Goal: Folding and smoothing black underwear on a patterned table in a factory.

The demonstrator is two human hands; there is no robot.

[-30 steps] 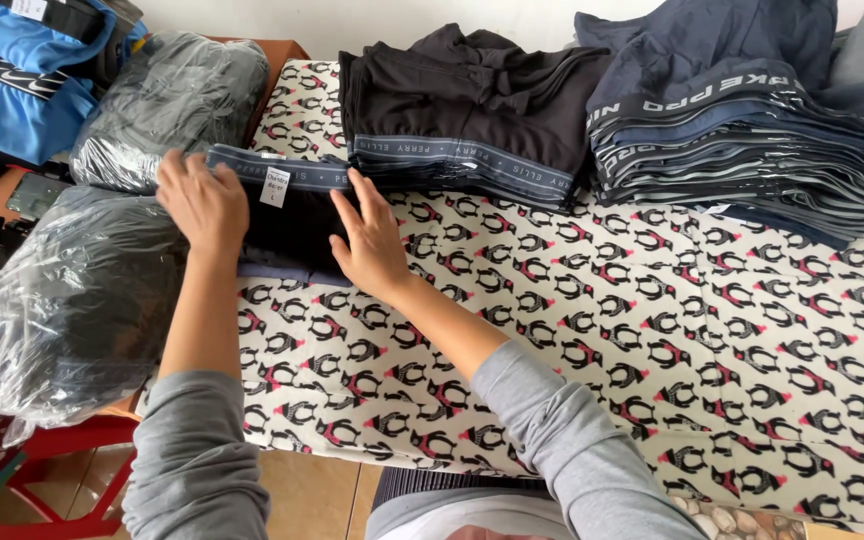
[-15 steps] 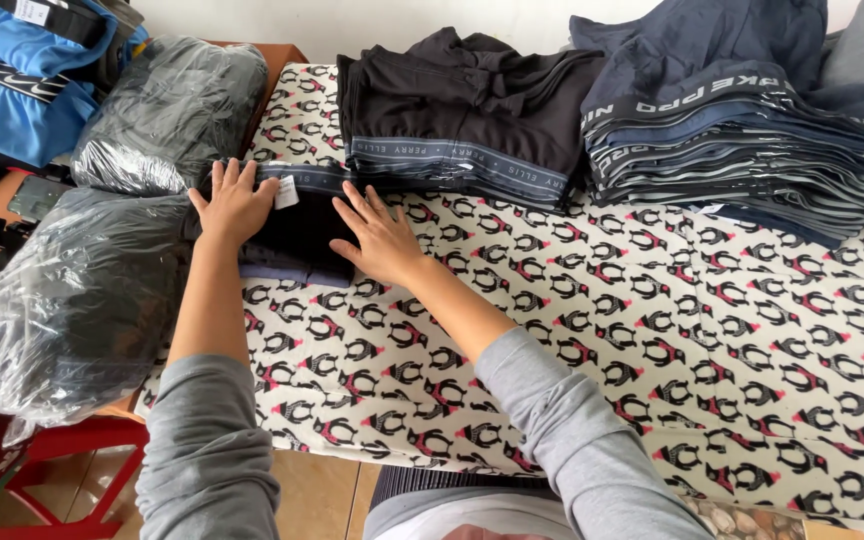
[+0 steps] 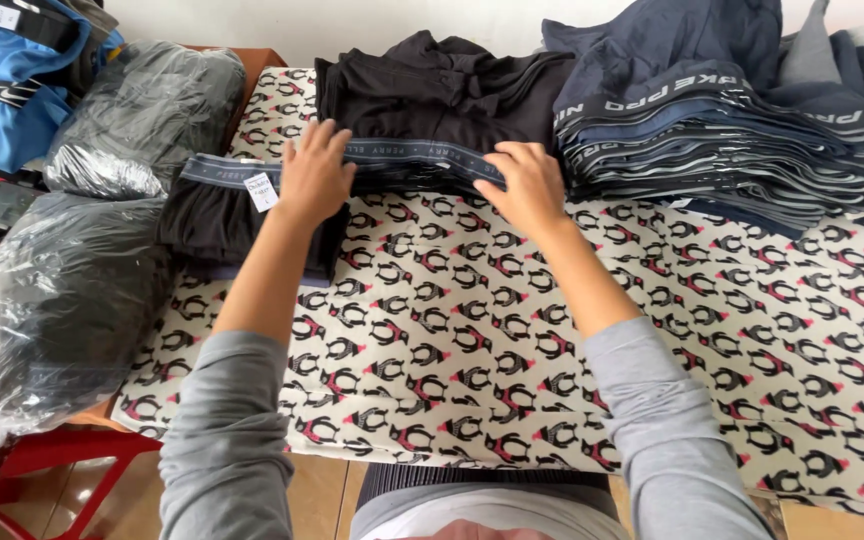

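Observation:
My left hand [image 3: 314,172] lies flat with fingers spread on the left end of a pile of black underwear [image 3: 432,95], at its grey waistbands. My right hand [image 3: 524,182] presses on the right end of the same pile's front edge. A folded black pair with a white tag [image 3: 220,215] lies on the table to the left, just beside my left wrist. Both hands rest on the fabric; neither visibly grips anything.
A tall stack of navy and grey underwear [image 3: 722,140] stands at the right. Clear plastic bags of dark clothes [image 3: 62,290] sit at the left edge, with blue garments [image 3: 2,90] behind. A white tablecloth with a penguin pattern [image 3: 512,350] covers the table.
Both hands left the folded black pair at the left and moved right and away, onto the front edge of the black pile. The folded pair stays where it lay.

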